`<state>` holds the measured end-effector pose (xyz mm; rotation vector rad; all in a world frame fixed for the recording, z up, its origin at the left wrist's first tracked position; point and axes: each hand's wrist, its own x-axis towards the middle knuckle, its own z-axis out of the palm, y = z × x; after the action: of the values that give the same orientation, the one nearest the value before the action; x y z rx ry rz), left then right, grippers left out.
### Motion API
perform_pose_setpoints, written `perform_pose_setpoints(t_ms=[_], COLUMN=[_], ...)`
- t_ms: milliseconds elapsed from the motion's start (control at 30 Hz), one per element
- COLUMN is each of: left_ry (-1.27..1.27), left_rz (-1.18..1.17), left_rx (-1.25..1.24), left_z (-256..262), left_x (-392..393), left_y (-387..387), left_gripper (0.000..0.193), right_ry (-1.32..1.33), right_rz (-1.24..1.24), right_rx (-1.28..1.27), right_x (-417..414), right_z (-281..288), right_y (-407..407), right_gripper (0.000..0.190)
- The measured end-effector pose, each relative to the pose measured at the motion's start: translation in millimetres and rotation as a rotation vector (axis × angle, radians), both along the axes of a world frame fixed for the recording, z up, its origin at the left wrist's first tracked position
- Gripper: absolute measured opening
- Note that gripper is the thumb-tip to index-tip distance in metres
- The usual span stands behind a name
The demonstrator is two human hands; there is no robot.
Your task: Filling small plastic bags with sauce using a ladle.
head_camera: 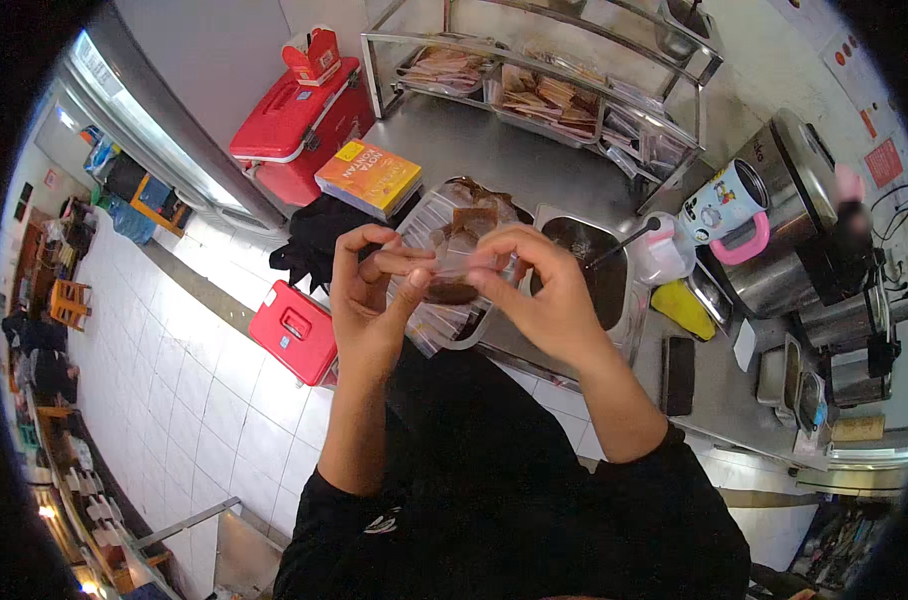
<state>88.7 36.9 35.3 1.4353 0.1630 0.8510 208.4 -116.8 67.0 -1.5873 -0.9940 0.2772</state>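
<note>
Between my fingertips, a small clear plastic bag (451, 262) is stretched over the container below. My left hand (371, 304) pinches one side with thumb and fingers, and my right hand (541, 294) grips the other. Beneath them, a clear plastic tray (465, 343) holds brown-filled sachets (475, 220) toward the far end and flat, pale plastic packets nearer me. My hands partly cover the tray. Just right of it, a stainless steel pan (619, 281) contains dark brown matter, and a black-handled utensil (625, 241) leans in it.
A steel rack (532, 56) with trays of packets stands behind. Left are a notebook stack (370, 176), black cloth (322, 232) and red cooler boxes (296, 131). Right are a pink-handled tumbler (726, 201), yellow cloth (683, 309), phone (678, 375) and large steel urn (769, 262).
</note>
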Motion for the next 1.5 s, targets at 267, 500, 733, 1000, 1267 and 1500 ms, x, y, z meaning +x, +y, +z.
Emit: perform_pose_setpoints(t_ms=[267, 500, 733, 1000, 1267, 1500], left_ry=[0.042, 0.124, 0.104, 0.154, 0.185, 0.158], left_rz=[0.258, 0.402, 0.227, 0.026, 0.025, -0.014], left_rx=[0.031, 0.068, -0.007, -0.046, -0.120, -0.057], left_z=[-11.5, -24.7, -61.5, -50.8, -53.0, -56.6], left_x=[-7.1, -37.0, -59.7, -60.0, -59.2, -55.8], left_y=[3.9, -2.2, -16.4, -47.6, -54.0, -53.0], left_gripper=[0.053, 0.041, 0.024, 0.015, 0.009, 0.012], right_ry=[-0.193, -0.630, -0.372, -0.440, -0.441, -0.311], right_rz=[-0.112, -0.011, -0.816, -0.850, -0.755, -0.972], right_rx=[-0.024, -0.182, -0.658, -0.878, -0.614, -0.054], right_x=[42.1, 44.5, 162.8, 174.5, 168.1, 123.6], right_z=[6.2, -13.1, -41.5, -72.8, -77.9, -2.0], right_y=[28.1, -14.3, -175.6, -150.9, -170.9, -174.5], right_gripper=[0.011, 0.016, 0.028, 0.062, 0.029, 0.016])
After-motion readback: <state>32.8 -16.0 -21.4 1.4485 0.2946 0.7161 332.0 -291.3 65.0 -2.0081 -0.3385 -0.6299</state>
